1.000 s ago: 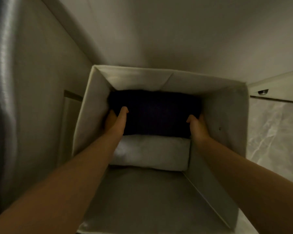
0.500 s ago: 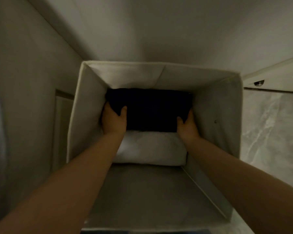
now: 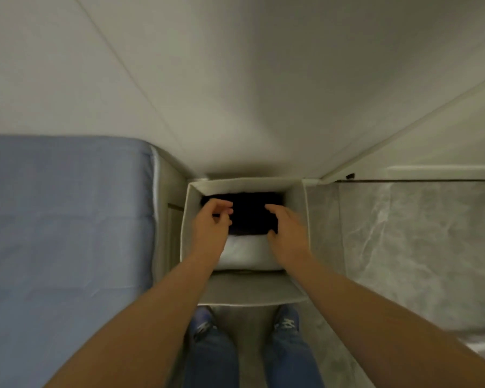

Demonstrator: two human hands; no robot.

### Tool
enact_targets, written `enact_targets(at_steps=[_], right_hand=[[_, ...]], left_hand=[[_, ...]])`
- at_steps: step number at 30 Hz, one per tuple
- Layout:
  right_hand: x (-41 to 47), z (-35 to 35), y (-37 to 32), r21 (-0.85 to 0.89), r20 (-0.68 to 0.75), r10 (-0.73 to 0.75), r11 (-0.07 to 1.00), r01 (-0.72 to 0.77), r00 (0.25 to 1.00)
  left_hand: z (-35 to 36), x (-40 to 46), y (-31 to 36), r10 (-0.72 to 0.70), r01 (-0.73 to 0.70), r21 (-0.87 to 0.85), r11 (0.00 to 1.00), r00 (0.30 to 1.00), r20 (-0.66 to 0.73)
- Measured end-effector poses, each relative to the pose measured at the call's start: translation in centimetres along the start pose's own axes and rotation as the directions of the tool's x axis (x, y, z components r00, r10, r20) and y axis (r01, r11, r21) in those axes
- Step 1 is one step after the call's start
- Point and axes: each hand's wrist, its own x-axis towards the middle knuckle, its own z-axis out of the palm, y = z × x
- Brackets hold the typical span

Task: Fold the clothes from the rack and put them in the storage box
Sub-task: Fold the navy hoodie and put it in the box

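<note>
A grey fabric storage box (image 3: pixel 296 203) stands on the floor against the wall. Inside it a folded dark garment (image 3: pixel 252 212) lies at the far end, with a folded white garment (image 3: pixel 247 252) just in front of it. My left hand (image 3: pixel 212 224) hovers above the dark garment's left side with loosely curled fingers and holds nothing. My right hand (image 3: pixel 287 231) hovers over its right side, fingers relaxed and empty. Neither hand touches the clothes.
A bed with a blue sheet (image 3: pixel 65 219) fills the left side, close to the box. A white wall (image 3: pixel 235 93) rises behind the box. Grey marble floor (image 3: pixel 417 247) lies to the right. My legs and blue shoes (image 3: pixel 205 323) stand before the box.
Both hands have let go of the dark garment and lifted out of the box. My head has risen, so the box looks smaller and the bed and my legs have come into view.
</note>
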Motion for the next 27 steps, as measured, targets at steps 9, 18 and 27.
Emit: enact_targets(at_steps=[9, 18, 27], right_hand=[[-11.7, -13.2, -10.5, 0.467, -0.162, 0.161, 0.882, -0.068, 0.974], [-24.0, -24.1, -19.6, 0.725, -0.258, 0.287, 0.689, -0.011, 0.922], [-32.0, -30.8, -20.7, 0.799, -0.433, 0.371, 0.581, 0.159, 0.821]], left_hand=[[-5.0, -13.7, 15.1, 0.094, -0.094, -0.005, 0.996, 0.996, 0.006], [-8.2, -25.6, 24.4, 0.123, -0.122, -0.013, 0.992, 0.99, 0.074], [-6.1, -31.8, 29.2, 0.212, -0.203, -0.069, 0.977, 0.958, 0.191]])
